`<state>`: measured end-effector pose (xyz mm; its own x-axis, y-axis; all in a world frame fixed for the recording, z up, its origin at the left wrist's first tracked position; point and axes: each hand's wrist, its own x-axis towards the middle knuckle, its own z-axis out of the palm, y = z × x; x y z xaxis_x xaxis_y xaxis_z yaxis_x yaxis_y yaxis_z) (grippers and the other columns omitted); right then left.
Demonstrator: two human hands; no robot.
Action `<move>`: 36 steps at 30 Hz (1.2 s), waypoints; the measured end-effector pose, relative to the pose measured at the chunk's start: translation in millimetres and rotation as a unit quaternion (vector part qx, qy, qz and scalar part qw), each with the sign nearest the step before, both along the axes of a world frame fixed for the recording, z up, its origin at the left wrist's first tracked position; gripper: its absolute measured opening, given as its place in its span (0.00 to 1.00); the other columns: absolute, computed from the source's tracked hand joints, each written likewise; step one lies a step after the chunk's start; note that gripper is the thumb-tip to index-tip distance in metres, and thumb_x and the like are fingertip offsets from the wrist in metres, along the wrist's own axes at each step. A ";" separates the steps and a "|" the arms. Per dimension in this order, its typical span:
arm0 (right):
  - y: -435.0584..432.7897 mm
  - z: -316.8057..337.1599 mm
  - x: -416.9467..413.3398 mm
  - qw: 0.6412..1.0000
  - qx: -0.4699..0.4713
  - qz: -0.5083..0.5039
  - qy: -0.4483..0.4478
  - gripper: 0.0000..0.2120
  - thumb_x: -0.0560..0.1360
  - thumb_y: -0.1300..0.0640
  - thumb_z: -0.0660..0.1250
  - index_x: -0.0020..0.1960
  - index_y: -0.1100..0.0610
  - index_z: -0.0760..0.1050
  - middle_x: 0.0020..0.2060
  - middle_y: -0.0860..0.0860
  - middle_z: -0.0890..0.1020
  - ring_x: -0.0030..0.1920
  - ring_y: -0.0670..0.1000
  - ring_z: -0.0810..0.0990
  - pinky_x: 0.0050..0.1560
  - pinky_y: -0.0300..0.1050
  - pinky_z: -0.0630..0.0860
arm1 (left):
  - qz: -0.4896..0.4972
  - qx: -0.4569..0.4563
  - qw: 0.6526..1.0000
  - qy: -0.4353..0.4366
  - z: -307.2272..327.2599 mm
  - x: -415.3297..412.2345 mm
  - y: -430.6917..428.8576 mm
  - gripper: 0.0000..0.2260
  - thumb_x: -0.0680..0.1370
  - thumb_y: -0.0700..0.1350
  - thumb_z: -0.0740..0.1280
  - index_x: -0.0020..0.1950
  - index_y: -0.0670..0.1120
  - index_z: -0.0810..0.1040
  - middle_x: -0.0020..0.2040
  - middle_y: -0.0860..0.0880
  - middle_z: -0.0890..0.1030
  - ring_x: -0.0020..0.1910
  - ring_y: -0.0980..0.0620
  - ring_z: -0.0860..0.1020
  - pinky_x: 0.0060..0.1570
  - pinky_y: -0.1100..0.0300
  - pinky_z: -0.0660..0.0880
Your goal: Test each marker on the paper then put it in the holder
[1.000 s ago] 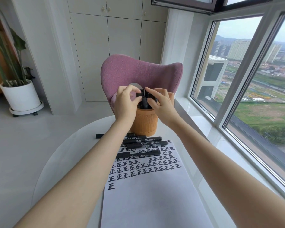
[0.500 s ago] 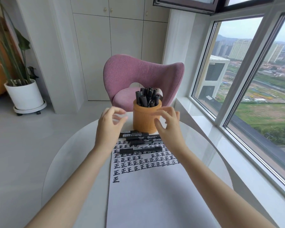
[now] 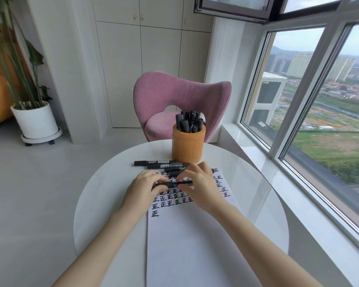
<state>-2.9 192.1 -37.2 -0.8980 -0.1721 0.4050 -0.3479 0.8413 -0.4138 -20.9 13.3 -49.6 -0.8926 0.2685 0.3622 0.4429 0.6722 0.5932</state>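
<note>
A white round plant pot [image 3: 37, 121] stands on the floor at the far left. On the round white desk [image 3: 104, 195], the left hand [image 3: 145, 186] and the right hand [image 3: 199, 186] both pinch one black marker pen [image 3: 171, 184], lying sideways just above the white paper sheet with black marks [image 3: 187, 245]. Three more black markers [image 3: 153, 163] lie past the hands. Behind them stands the round orange holder [image 3: 188, 145], full of markers. A pink chair [image 3: 174, 96] sits behind the desk.

Bright daylight enters from the window [image 3: 311, 112] at right; soft shadows; wide-angle bending at edges; mild blur.
</note>
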 end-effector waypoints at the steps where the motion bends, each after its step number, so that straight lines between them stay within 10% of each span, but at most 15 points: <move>1: -0.7 0.7 2.5 1.000 0.003 0.001 0.001 0.09 0.74 0.55 0.71 0.54 0.54 0.81 0.52 0.50 0.77 0.56 0.52 0.65 0.58 0.46 0.61 | 0.001 0.018 1.000 0.006 0.6 2.1 -1.6 0.07 0.73 0.43 0.71 0.50 0.49 0.83 0.46 0.55 0.77 0.47 0.55 0.72 0.50 0.64 0.69; 7: 5.7 19.4 17.6 0.995 -0.093 -0.022 -0.024 0.10 0.69 0.49 0.75 0.48 0.51 0.82 0.39 0.40 0.76 0.46 0.40 0.70 0.49 0.41 0.63 | -0.015 0.109 0.994 0.002 12.2 18.8 -15.1 0.06 0.76 0.41 0.68 0.48 0.52 0.81 0.47 0.60 0.77 0.45 0.62 0.74 0.43 0.76 0.66; 10: 3.1 32.5 26.6 0.932 -0.327 0.033 -0.155 0.11 0.67 0.58 0.78 0.47 0.56 0.79 0.32 0.47 0.79 0.28 0.40 0.74 0.33 0.33 0.69 | -0.020 0.110 0.994 -0.008 17.0 26.7 -16.6 0.06 0.78 0.41 0.64 0.51 0.47 0.80 0.47 0.61 0.77 0.46 0.60 0.76 0.44 0.77 0.66; 16: -0.1 37.5 35.1 0.859 -0.471 0.027 -0.200 0.09 0.68 0.62 0.77 0.41 0.61 0.76 0.24 0.52 0.76 0.23 0.48 0.70 0.23 0.38 0.62 | -0.054 0.008 0.998 0.021 18.9 40.4 -16.3 0.12 0.80 0.52 0.59 0.56 0.48 0.77 0.49 0.58 0.75 0.49 0.58 0.73 0.51 0.69 0.67; 23: -27.9 32.9 48.8 0.854 -0.488 0.061 -0.167 0.15 0.75 0.57 0.70 0.34 0.61 0.70 0.21 0.50 0.69 0.22 0.47 0.63 0.26 0.38 0.59 | -0.025 0.040 0.999 -0.014 18.8 51.7 -6.5 0.08 0.79 0.50 0.61 0.51 0.47 0.74 0.45 0.51 0.78 0.44 0.47 0.75 0.47 0.50 0.72; 36: -50.4 27.0 58.1 0.848 -0.499 0.103 -0.148 0.11 0.80 0.61 0.61 0.39 0.59 0.67 0.24 0.52 0.70 0.24 0.48 0.65 0.25 0.37 0.60 | -0.088 0.127 0.982 -0.108 16.2 57.7 -20.9 0.10 0.79 0.56 0.60 0.40 0.54 0.71 0.30 0.51 0.68 0.32 0.53 0.65 0.36 0.55 0.63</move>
<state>55.2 141.7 -10.2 -0.9780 -0.0416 0.2043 -0.2024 -0.0443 -0.9783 36.8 -7.6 -33.4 -0.9034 0.3517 0.2453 0.3853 0.4143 0.8246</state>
